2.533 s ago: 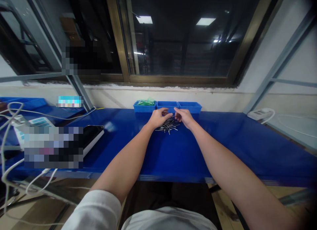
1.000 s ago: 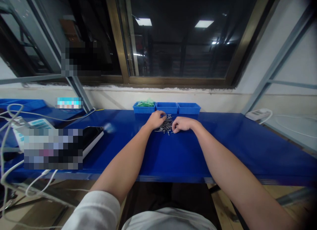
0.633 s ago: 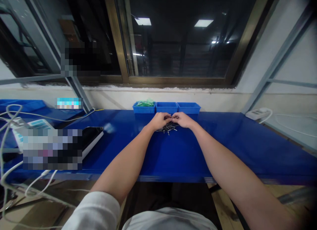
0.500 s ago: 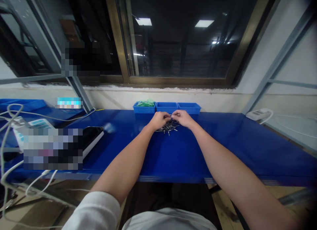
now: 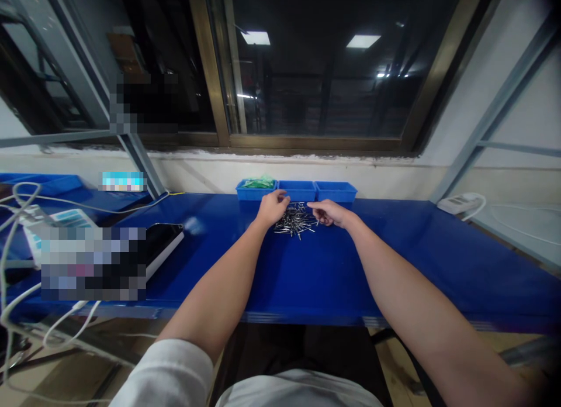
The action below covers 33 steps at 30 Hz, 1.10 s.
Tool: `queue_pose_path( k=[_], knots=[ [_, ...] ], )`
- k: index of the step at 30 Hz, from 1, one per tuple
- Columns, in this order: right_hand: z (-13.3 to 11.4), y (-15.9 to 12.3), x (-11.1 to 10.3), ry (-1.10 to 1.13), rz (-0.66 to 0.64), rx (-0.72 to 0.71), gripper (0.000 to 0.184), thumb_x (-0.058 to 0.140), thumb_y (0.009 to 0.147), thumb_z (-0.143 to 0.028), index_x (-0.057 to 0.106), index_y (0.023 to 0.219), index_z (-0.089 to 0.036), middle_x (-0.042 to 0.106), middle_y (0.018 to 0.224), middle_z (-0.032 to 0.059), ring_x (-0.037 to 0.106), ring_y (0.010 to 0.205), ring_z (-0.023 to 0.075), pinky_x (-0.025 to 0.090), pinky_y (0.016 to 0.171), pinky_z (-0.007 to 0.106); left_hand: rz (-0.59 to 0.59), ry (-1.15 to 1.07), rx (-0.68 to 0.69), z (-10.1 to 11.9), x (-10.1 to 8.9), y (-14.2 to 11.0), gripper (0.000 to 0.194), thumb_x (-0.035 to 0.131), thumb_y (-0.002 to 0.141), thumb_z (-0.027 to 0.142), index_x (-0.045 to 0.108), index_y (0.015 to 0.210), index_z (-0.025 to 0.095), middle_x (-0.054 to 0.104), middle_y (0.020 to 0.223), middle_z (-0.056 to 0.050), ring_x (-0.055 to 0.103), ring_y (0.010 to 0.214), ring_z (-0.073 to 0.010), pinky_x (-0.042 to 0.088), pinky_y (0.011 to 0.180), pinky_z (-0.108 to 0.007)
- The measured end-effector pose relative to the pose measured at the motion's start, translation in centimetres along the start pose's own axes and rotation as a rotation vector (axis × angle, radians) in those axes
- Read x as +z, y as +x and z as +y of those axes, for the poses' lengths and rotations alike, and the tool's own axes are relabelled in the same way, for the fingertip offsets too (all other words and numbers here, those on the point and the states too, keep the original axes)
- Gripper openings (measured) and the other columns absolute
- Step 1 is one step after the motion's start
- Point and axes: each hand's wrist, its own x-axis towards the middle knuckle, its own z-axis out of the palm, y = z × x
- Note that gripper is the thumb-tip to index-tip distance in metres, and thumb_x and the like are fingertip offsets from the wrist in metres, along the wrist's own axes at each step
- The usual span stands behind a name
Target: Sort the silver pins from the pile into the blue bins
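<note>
A loose pile of thin, shiny metal pins (image 5: pixel 294 221), resembling rivets, lies on the blue table (image 5: pixel 307 272). At the pile's left edge, my left hand (image 5: pixel 272 209) hovers with thumb and forefinger apart and nothing visible between them. To the right of the pile is my right hand (image 5: pixel 329 213). Its index finger points left over the pins while the other fingers curl under. A small bright bit shows at those curled fingers; whether it is held or part of the pile is unclear.
Behind the pile stand three blue bins: the left bin (image 5: pixel 255 194) holds green packaging, beside the middle bin (image 5: pixel 297 190) and right bin (image 5: pixel 336 192). A dark-topped device (image 5: pixel 164 234) and white cables (image 5: pixel 17 313) occupy the left. A power strip (image 5: pixel 460 202) lies right.
My right hand dipped to the pile's right edge, then met my left hand above the pins. Now both hands have drawn apart, uncovering the pile; my left thumb and forefinger have opened.
</note>
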Motion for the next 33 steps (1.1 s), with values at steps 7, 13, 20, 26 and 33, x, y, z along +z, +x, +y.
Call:
queue_pose_path(
  k=[7,13,20,26,33],
  knots=[
    [-1.6,0.0,-0.2,0.273,0.186,-0.363,0.034,0.049,0.076,-0.038,0.055,0.106,-0.022,0.063,0.104,0.0081,0.058,0.068,0.0132,0.038,0.043,0.02,0.005,0.043,-0.011,-0.4,0.5,0.1,0.031,0.05,0.079,0.027,0.06,0.105,0.015,0.067,0.093,-0.006,0.061,0.089,-0.0183,0.044,0.083,-0.026],
    [-1.0,-0.8,-0.7,0.267,0.044,-0.208,0.047,0.04,0.081,-0.043,0.046,0.12,-0.018,0.063,0.105,0.0135,0.062,0.072,0.0171,0.039,0.044,0.021,0.001,0.105,-0.018,-0.7,0.2,0.3,0.032,0.046,0.081,0.029,0.059,0.107,0.015,0.067,0.095,-0.007,0.06,0.091,-0.0188,0.043,0.083,-0.026],
    [0.7,0.6,-0.7,-0.215,0.374,-0.267,0.033,0.051,0.077,-0.043,0.064,0.089,-0.015,0.067,0.082,0.0079,0.059,0.064,0.0136,0.043,0.056,0.023,-0.246,0.32,-0.001,-1.8,0.7,0.1,0.047,0.044,0.08,0.045,0.054,0.115,0.015,0.056,0.118,-0.011,0.051,0.109,-0.0224,0.037,0.092,-0.028],
    [1.2,0.6,0.2,-0.682,0.305,-0.298,0.02,0.064,0.063,-0.023,0.069,0.082,-0.019,0.067,0.077,0.0018,0.059,0.07,0.0142,0.043,0.069,0.024,-0.437,0.418,-0.02,-2.7,1.8,-0.6,0.072,0.029,0.079,0.065,0.037,0.131,0.016,0.03,0.14,-0.013,0.022,0.131,-0.0253,0.019,0.104,-0.037],
    [1.8,1.4,0.4,-0.677,0.238,-0.307,0.003,0.064,0.062,-0.019,0.065,0.06,-0.02,0.065,0.066,0.0027,0.055,0.062,0.015,0.04,0.059,0.025,-0.516,0.329,0.039,-2.0,2.0,-0.9,0.062,0.035,0.079,0.06,0.043,0.128,0.022,0.032,0.139,-0.011,0.022,0.13,-0.0285,0.015,0.104,-0.045]
  ],
)
